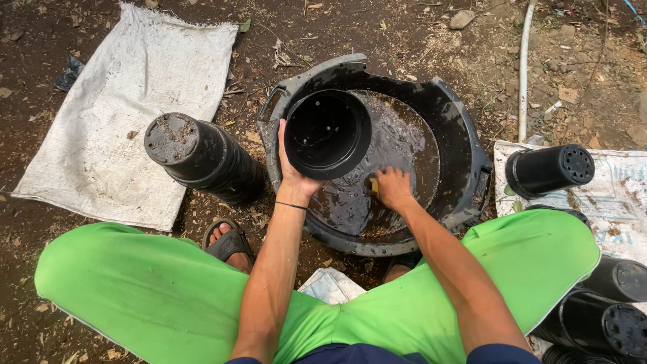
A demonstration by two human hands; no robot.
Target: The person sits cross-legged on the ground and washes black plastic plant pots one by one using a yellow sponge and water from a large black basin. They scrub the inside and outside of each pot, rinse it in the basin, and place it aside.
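Bare dirt ground (404, 40) holds white sacks (128, 101) flanking a black tub (465, 155).

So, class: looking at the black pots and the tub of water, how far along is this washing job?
Done, apparently: a stack of pots upside down beside the sack. In hand: the left hand holds one pot over the tub, and the right hand dips a yellow sponge in the water. Left, seemingly: pots at the right.
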